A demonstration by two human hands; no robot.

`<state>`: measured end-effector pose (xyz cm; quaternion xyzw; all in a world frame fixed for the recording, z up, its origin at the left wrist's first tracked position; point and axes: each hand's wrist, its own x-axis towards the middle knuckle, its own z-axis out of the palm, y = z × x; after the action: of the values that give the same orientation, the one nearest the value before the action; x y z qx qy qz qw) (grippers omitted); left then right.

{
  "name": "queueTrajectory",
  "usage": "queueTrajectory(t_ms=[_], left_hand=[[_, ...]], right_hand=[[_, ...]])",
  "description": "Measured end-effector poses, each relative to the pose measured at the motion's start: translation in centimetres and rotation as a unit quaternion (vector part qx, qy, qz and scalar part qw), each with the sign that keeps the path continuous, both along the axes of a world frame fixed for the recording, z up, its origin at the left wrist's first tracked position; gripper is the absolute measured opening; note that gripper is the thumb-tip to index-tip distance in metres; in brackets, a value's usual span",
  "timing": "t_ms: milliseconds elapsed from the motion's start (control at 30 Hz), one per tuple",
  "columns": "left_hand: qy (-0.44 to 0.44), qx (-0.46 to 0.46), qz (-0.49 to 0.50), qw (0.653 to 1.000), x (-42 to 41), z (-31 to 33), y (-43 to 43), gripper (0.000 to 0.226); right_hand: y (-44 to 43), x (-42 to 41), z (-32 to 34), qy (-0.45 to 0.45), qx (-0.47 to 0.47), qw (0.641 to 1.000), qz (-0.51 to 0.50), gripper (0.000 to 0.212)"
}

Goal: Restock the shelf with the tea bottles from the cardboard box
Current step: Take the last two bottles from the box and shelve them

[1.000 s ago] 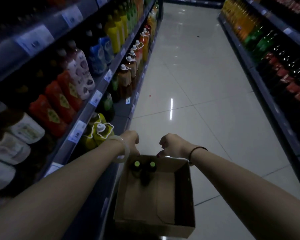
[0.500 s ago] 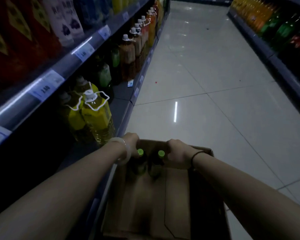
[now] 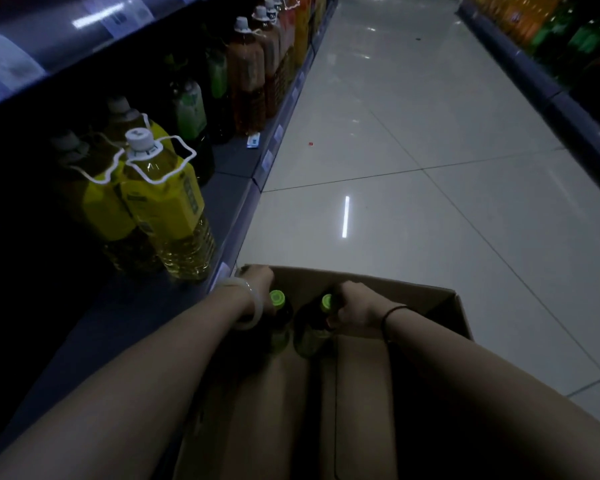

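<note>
In the lower middle of the frame, the right hand is curling its fingers around the neck of the right-hand dark tea bottle with a lime-green cap. The cap is peeking out at the hand's left edge. The left hand is sitting at the far left corner of the open brown cardboard box, just beside the left-hand dark tea bottle with a lime-green cap. Its fingers are bending, but in this dim light I cannot tell whether they are gripping that bottle or the box rim. Both bottles are standing upright, side by side, against the box's far wall. The box is lying low beside the front lip of the grey metal bottom shelf.

The step in hand is probably lifting a bottle out. The grip is going to hold best below the cap, on the neck, since a full bottle is heavy and its smooth plastic may slip. Each bottle needs to be rising straight up until its base is clearing the cardboard wall, so the box is not dragged along. The bare stretch of shelf left of centre looks like the likely landing spot. It is beside the large yellow-labelled bottles with white looped carry handles, so the bottle should be swinging in low and setting down upright without snagging those handles.
</note>
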<state>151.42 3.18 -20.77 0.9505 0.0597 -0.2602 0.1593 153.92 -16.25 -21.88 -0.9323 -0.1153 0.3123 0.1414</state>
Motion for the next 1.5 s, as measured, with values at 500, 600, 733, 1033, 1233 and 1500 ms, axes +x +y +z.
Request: queueTrajectory(t_ms=[500,600,733,1033,1233,1500], left_hand=[[0.021,-0.105,0.134,0.985,0.0,-4.4,-0.4,0.076],[-0.001,-0.160,0.155,0.975,-1.0,-5.6,-0.7,0.072],[-0.025,-0.188,0.173,0.966,-1.6,-6.4,-1.1,0.068],[-0.012,-0.188,0.165,0.968,-1.5,-6.3,-0.7,0.071],[0.014,-0.214,0.204,0.955,-2.0,-5.6,-0.4,0.050],[-0.014,-0.271,0.226,0.936,-2.9,1.6,0.2,0.049]], right_hand=[[-0.3,-0.5,-4.9,-0.034,0.117,0.987,-0.109,0.047],[-0.3,-0.9,-5.5,-0.028,0.135,0.983,-0.123,0.047],[-0.2,-1.6,-5.9,-0.010,0.153,0.978,-0.141,0.054],[-0.2,-1.9,-6.2,0.026,0.179,0.965,-0.190,0.077],[-1.0,-2.7,-5.3,0.023,0.202,0.954,-0.220,0.046],[-2.0,-2.8,2.8,0.038,0.243,0.939,-0.242,0.048]])
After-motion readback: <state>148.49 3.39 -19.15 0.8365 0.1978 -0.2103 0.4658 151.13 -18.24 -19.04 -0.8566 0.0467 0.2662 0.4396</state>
